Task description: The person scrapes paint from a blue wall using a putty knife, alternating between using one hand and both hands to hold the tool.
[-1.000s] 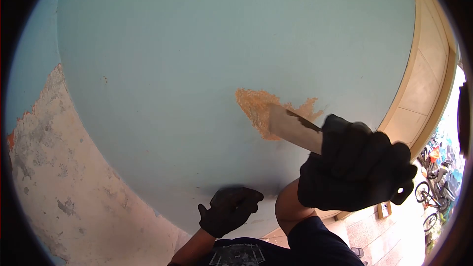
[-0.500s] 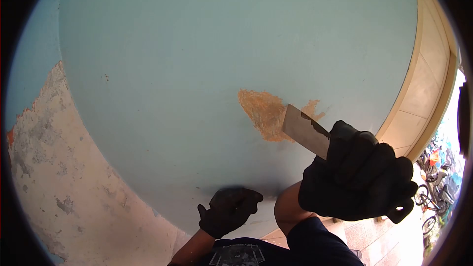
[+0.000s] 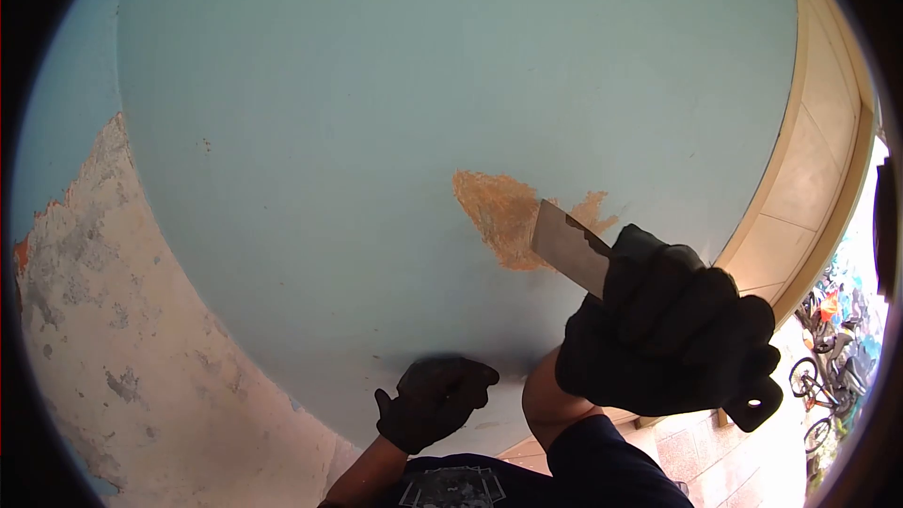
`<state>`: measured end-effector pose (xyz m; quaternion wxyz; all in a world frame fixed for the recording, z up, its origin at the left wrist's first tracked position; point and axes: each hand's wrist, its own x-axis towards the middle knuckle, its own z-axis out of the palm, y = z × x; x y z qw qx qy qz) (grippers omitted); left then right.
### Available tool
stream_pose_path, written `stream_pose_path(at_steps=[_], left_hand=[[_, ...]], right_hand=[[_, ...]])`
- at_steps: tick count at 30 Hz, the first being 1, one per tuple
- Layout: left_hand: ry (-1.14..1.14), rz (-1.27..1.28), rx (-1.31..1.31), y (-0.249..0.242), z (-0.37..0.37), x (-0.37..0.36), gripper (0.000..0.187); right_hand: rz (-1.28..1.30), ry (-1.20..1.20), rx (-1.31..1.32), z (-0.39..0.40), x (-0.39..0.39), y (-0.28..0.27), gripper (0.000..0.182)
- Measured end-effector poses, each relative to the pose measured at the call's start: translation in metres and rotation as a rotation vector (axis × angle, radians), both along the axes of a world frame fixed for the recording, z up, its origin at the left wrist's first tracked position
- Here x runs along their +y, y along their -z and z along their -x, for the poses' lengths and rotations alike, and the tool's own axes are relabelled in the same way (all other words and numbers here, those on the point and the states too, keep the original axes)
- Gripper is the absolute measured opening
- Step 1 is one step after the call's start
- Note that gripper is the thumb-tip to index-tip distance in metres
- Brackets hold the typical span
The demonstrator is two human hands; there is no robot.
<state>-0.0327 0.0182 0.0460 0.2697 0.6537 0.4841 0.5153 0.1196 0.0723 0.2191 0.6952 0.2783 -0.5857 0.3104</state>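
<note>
My right hand (image 3: 668, 325), in a black glove, is wrapped round the handle of a scraper (image 3: 572, 246) with a wide, flat metal blade. The blade's far edge overlaps a bare orange-brown patch (image 3: 499, 221) in the pale blue-green painted wall (image 3: 376, 113). A dark jagged stain runs along the blade's upper side, and the handle's end with its hole sticks out below my fist. Lower and to the left, my left hand (image 3: 437, 403), also black-gloved, is close by the wall with its fingers curled in and thumb apart. Nothing shows in it.
On the left, an adjoining wall has lost its paint and shows rough, mottled plaster (image 3: 132, 329). A beige tiled border (image 3: 795, 169) curves along the right edge. Beyond it, bicycles (image 3: 818, 386) stand outside at the lower right. Pale floor tiles (image 3: 696, 447) show below my right arm.
My right hand and the scraper have shifted slightly left, the blade moving a little further over the bare patch. My left hand has barely moved.
</note>
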Motion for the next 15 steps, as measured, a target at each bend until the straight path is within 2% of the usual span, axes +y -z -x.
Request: stream_pose_path(at_steps=[1,5,6,7,8,10,12,13,15], left_hand=[[-0.011,-0.003,0.016,0.001,0.001,0.001,0.019],[-0.007,-0.025,0.036,0.003,0.006,-0.009,0.021],[-0.019,-0.081,-0.237,0.011,0.008,-0.015,0.022],[-0.030,-0.140,-0.510,0.014,0.011,-0.017,0.028],[-0.034,-0.149,-0.505,0.010,0.016,-0.019,0.028],[0.128,-0.111,-0.307,-0.003,0.022,-0.030,0.041],[0.200,-0.078,-0.204,-0.016,0.012,-0.042,0.048],[0.305,-0.137,-0.148,-0.023,-0.002,-0.046,0.049],[0.404,-0.192,-0.082,-0.018,-0.019,-0.045,0.051]], right_hand=[[-0.018,0.000,0.003,-0.001,0.001,0.001,0.047],[0.040,-0.235,-0.272,-0.006,0.009,0.028,0.071],[0.053,-0.280,-0.337,-0.007,0.013,0.039,0.079],[0.266,-0.261,-0.362,-0.006,0.004,0.060,0.086],[0.249,-0.226,-0.488,-0.009,0.004,0.076,0.079],[-0.062,0.106,-0.732,-0.013,0.010,0.082,0.067],[-0.270,0.267,-0.805,-0.010,0.014,0.095,0.060],[-0.265,0.258,-0.801,-0.011,0.013,0.100,0.060],[-0.179,0.161,-1.001,-0.015,0.009,0.110,0.054]])
